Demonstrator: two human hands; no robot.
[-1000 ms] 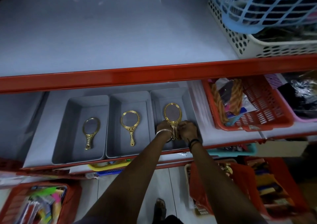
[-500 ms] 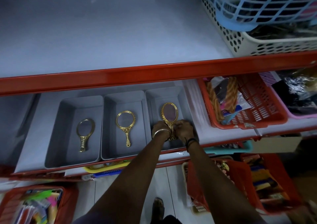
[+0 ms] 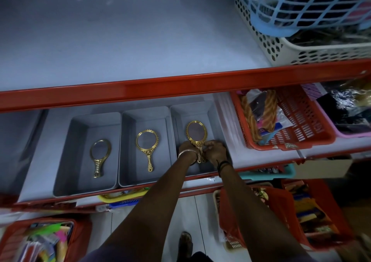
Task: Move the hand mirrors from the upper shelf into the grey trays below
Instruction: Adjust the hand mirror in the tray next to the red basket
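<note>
Three grey trays stand side by side on the lower shelf. The left tray point(image 3: 66, 151) holds a gold hand mirror point(image 3: 99, 153) lying flat. A second gold mirror point(image 3: 147, 143) lies in the middle tray point(image 3: 128, 161). In the right tray point(image 3: 212, 113) a third gold mirror point(image 3: 195, 131) rests with its oval head pointing away from me. My left hand point(image 3: 186, 147) and my right hand point(image 3: 215, 149) both grip its handle from either side, hiding most of it. The upper shelf point(image 3: 120, 41) shows no mirrors on its bare grey surface.
A red shelf rail point(image 3: 160, 89) runs across above the trays. A white perforated basket point(image 3: 291, 47) with a blue basket point(image 3: 301, 6) in it sits upper right. A red basket point(image 3: 305, 121) of goods stands right of the trays. More red bins point(image 3: 261, 217) sit below.
Both hands stay closed on the third mirror's handle in the right tray. Only the camera view has shifted a little; the other two mirrors lie still.
</note>
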